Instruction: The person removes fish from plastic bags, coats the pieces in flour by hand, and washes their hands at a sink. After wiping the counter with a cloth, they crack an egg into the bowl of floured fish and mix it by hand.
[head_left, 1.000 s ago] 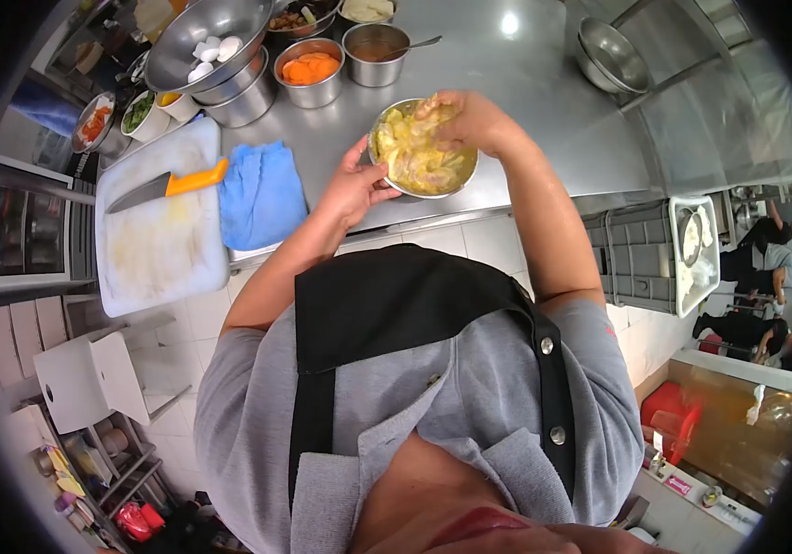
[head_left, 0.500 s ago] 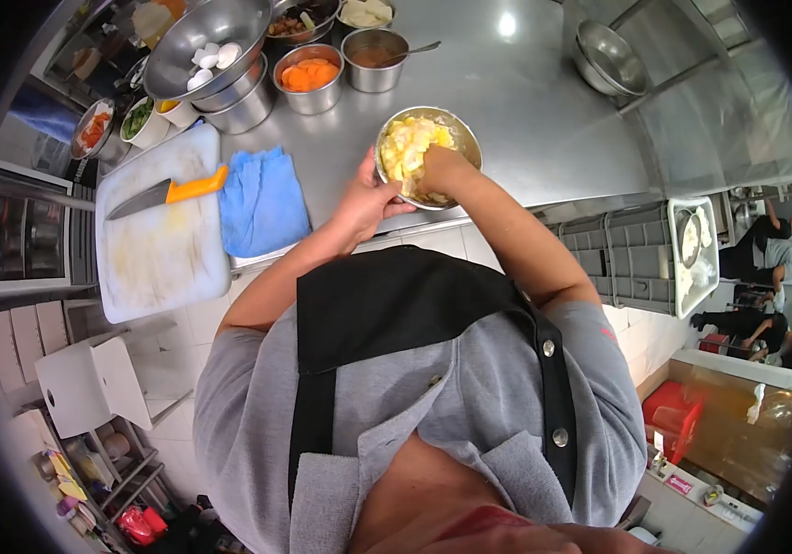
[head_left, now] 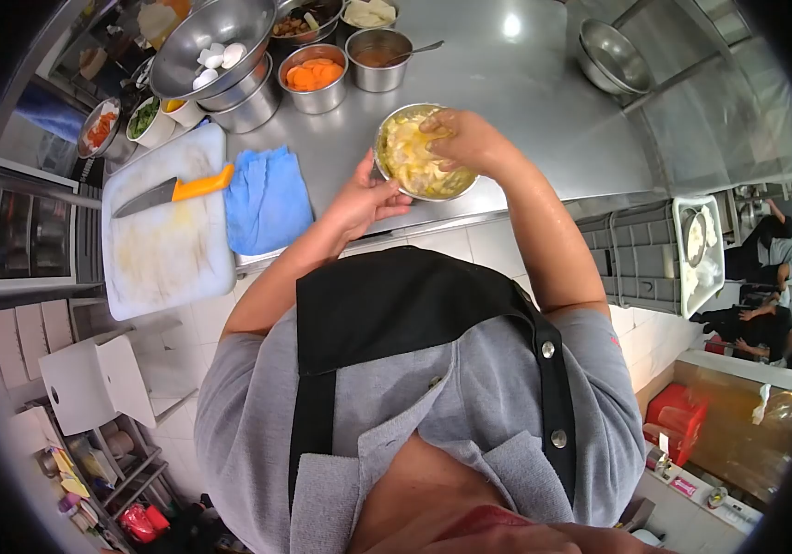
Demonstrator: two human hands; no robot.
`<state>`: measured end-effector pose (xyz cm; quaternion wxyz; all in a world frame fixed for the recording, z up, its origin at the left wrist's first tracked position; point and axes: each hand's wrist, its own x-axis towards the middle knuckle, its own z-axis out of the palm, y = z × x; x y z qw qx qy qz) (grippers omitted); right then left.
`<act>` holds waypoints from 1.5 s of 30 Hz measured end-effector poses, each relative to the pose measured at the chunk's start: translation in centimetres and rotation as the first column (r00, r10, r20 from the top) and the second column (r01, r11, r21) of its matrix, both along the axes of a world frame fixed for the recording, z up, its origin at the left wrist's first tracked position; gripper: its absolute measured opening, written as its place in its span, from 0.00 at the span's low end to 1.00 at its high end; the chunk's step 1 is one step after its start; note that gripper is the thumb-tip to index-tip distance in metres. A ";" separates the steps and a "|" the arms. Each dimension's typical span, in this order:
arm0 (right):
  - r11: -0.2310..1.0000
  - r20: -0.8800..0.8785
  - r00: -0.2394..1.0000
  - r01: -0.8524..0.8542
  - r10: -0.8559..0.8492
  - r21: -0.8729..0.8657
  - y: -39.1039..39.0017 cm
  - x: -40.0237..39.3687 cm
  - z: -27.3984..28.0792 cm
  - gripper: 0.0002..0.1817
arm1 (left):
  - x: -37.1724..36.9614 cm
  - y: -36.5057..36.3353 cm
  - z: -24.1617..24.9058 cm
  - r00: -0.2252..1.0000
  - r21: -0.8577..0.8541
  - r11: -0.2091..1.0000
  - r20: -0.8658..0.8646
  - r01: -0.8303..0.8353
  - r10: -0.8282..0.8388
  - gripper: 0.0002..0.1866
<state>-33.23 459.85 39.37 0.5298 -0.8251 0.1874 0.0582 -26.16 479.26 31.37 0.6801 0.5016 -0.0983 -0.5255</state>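
A round metal bowl (head_left: 442, 195) with a yellow, chunky mixture (head_left: 412, 152) in it stands near the front edge of the steel counter. On its left side my left hand (head_left: 368, 198) holds the rim, thumb at the near edge. Over the right part of the mixture is my right hand (head_left: 465, 143), its fingers apart and bent down toward the food, coated with some of it. The fingertips touch or hover just above the mixture; which of the two I cannot tell.
Left of the bowl lie a blue cloth (head_left: 270, 200) and a white cutting board (head_left: 170, 258) with an orange-handled knife (head_left: 174, 191). Behind are metal containers of carrot slices (head_left: 314, 74), sauce (head_left: 377, 57) and eggshells (head_left: 211, 65). Stacked bowls (head_left: 614, 57) stand back right. Two people (head_left: 770, 245) are far right.
My right hand has risen from deep in the mixture to the bowl's upper right, and its fingers have spread. My left hand stays on the rim.
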 end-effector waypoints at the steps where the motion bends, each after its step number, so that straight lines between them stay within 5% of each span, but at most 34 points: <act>1: 0.971 -0.083 0.996 -0.048 0.029 -0.234 0.2 0.1 -0.2 0.27 | 0.3 0.4 0.4 1.000 0.016 1.000 -0.008 0.025 -0.024 0.40; 3: 0.751 -0.259 0.965 -0.189 0.025 -0.633 1.2 0.4 -1.0 0.26 | 2.1 0.4 -0.4 1.000 0.054 0.999 -0.011 -0.010 0.010 0.39; 10: 0.517 -0.342 0.938 -0.269 -0.049 -0.813 3.8 1.8 -6.9 0.23 | 2.4 -1.0 -0.9 0.992 -0.027 0.999 0.128 0.024 -0.020 0.35; 16: 0.722 -0.076 0.992 -0.128 0.104 -0.680 -1.5 3.6 -8.5 0.17 | 1.8 -0.7 -0.7 0.994 -0.019 1.000 0.110 0.018 -0.016 0.37; 19: 0.930 -0.062 0.998 0.005 -0.030 -0.367 -1.7 3.3 -3.5 0.11 | 1.6 -0.3 -1.2 0.996 -0.024 1.000 0.091 0.002 0.000 0.38; 26: 0.975 0.141 0.987 -0.047 0.079 -0.219 -0.4 1.5 1.7 0.12 | 3.5 0.5 -0.6 0.984 0.165 0.985 0.158 0.054 -0.080 0.38; 29: 0.967 0.106 0.992 -0.035 0.064 -0.252 -1.2 1.3 0.8 0.17 | 5.3 -0.3 -0.4 0.989 0.105 0.993 0.135 0.044 -0.058 0.35; 32: 0.748 -0.039 0.999 -0.046 0.027 -0.662 -2.6 1.4 -3.0 0.23 | 5.9 -1.3 -1.1 0.978 0.046 0.992 0.169 0.114 -0.120 0.30; 34: 0.862 -0.211 0.977 -0.141 0.040 -0.487 -2.2 0.8 -4.8 0.28 | 5.8 -1.8 -1.3 0.964 -0.024 0.970 0.121 0.240 -0.236 0.33; 35: 0.974 -0.172 0.980 0.065 -0.104 -0.218 -1.2 0.4 -5.5 0.28 | 5.1 -2.0 -0.6 0.965 -0.031 0.971 0.127 0.235 -0.229 0.34; 36: 0.961 -0.187 0.951 0.265 -0.246 0.080 0.4 -0.3 -6.3 0.28 | 3.7 -1.8 0.3 0.967 -0.037 0.972 0.122 0.230 -0.224 0.35; 38: 0.735 -0.220 0.908 0.417 -0.356 0.534 0.8 -0.7 -8.1 0.27 | 1.7 -1.9 2.3 0.971 -0.021 0.975 0.101 0.221 -0.218 0.38; 40: 0.483 -0.156 0.925 0.318 -0.345 0.816 0.0 -0.6 -9.6 0.26 | 1.3 -2.3 2.4 0.961 -0.006 0.978 0.184 0.209 -0.204 0.40; 43: 0.188 -0.162 0.897 0.258 -0.412 0.948 0.1 -1.0 -9.3 0.20 | 0.4 -2.8 2.3 0.951 0.004 0.983 0.253 0.182 -0.177 0.43; 45: 0.190 -0.075 0.908 0.167 -0.413 0.967 -0.7 -1.2 -9.7 0.20 | 0.1 -3.1 2.4 0.957 0.033 0.989 0.253 0.141 -0.145 0.42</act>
